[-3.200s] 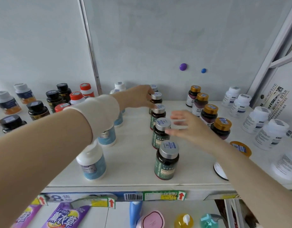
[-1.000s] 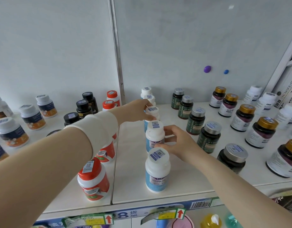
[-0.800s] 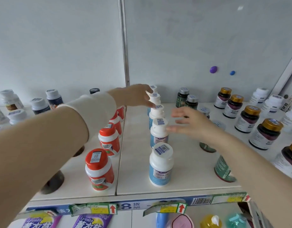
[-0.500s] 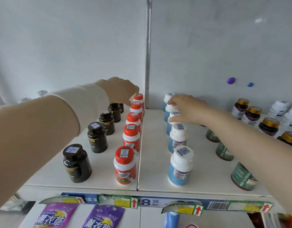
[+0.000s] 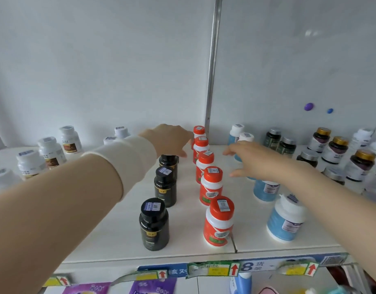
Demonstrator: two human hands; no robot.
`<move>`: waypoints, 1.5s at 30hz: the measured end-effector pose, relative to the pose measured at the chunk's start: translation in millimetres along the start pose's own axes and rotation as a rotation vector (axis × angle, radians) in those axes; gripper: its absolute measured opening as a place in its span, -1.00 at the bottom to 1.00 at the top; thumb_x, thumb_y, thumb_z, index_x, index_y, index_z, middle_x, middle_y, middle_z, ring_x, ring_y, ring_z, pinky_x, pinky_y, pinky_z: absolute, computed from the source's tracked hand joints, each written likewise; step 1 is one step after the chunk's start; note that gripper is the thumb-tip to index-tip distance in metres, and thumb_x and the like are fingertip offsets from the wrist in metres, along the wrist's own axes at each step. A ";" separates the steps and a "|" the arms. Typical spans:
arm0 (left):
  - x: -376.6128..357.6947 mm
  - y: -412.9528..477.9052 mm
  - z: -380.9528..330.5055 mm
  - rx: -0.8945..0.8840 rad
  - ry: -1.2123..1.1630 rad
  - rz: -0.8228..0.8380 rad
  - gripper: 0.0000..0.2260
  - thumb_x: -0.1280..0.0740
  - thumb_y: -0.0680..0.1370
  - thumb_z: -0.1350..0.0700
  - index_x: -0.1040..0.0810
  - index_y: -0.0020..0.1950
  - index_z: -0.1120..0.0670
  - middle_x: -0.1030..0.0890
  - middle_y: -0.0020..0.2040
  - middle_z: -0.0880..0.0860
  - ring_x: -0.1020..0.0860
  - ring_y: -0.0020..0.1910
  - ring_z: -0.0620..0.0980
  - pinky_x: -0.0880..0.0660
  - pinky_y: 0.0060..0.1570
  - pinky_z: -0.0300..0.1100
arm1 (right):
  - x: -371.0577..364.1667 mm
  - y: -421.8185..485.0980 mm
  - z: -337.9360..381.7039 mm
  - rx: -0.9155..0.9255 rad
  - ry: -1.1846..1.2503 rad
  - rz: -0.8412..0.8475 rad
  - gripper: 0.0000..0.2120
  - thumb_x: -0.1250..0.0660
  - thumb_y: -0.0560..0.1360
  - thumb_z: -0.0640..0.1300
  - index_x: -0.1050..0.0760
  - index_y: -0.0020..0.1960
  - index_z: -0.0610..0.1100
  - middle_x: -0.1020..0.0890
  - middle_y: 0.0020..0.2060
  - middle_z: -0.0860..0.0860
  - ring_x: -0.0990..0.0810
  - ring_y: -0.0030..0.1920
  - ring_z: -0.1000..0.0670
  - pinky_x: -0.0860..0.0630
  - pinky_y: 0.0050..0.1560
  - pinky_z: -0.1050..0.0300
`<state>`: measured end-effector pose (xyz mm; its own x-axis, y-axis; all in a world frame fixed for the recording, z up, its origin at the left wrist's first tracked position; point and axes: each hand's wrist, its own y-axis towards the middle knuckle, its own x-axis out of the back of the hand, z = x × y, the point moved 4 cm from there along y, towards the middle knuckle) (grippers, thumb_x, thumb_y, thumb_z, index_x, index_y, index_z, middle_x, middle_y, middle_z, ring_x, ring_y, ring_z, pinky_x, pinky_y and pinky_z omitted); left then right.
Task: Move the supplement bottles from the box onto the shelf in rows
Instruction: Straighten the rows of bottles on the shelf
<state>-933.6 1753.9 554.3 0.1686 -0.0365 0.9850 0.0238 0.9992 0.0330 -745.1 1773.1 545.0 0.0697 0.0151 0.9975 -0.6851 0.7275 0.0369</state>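
Note:
Supplement bottles stand in front-to-back rows on a white shelf point(image 5: 110, 236). A row of red-capped bottles point(image 5: 219, 221) runs down the middle, with black bottles point(image 5: 154, 224) to its left and blue-labelled white bottles point(image 5: 285, 219) to its right. My left hand point(image 5: 169, 141) reaches over the back of the black row, its fingers just left of the rear red-capped bottles. My right hand point(image 5: 253, 161) hovers with fingers spread to the right of the red row, in front of the blue row. Neither hand holds a bottle. No box is in view.
White bottles with brown labels point(image 5: 49, 150) stand at the far left. Dark green bottles point(image 5: 286, 145) and gold-capped bottles point(image 5: 336, 148) fill the right side. A metal upright point(image 5: 212, 66) splits the back wall. Price tags point(image 5: 212, 269) line the shelf edge, with goods on the shelf below.
The view has shifted left from the blue row to the red and black rows. My left hand stays at the back beside the red row; my right hand left the blue bottles and opened.

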 end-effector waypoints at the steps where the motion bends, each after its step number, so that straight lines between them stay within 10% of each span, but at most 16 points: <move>1: -2.6 2.4 -0.1 -0.011 -0.068 -0.002 -0.61 -0.33 0.53 -0.04 -0.38 0.33 -0.03 -0.54 0.22 -0.01 -0.53 0.14 0.06 -0.48 0.14 -0.07 | -2.0 -2.7 1.0 -0.012 0.047 0.008 -0.41 -0.42 0.43 0.00 -0.30 0.39 -0.02 -0.42 0.34 0.03 -0.43 0.30 0.01 -0.40 0.29 0.09; 18: -34.6 24.2 -39.9 -0.037 -0.551 0.091 -0.50 -0.33 0.53 -0.02 -0.32 0.42 0.07 -0.47 0.34 0.07 -0.48 0.25 0.04 -0.36 0.11 -0.25 | -55.1 -15.9 14.8 -0.219 0.715 0.019 -0.42 -0.46 0.38 -0.02 -0.35 0.34 -0.06 -0.50 0.29 0.02 -0.52 0.17 0.02 -0.48 0.14 0.11; 45: -35.8 31.4 -33.9 0.010 -0.551 0.126 -0.52 -0.38 0.50 0.02 -0.40 0.38 0.13 -0.53 0.29 0.08 -0.53 0.21 0.05 -0.41 0.20 -0.21 | -73.4 -14.6 15.6 -0.303 0.909 -0.033 -0.45 -0.44 0.40 -0.10 -0.36 0.34 -0.09 -0.50 0.30 -0.02 -0.52 0.25 -0.07 -0.46 0.21 0.05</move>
<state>-905.5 1786.1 514.4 -0.3698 0.0953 0.9242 0.0268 0.9954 -0.0920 -751.5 1750.7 472.2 0.7089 0.4253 0.5626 -0.4650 0.8816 -0.0805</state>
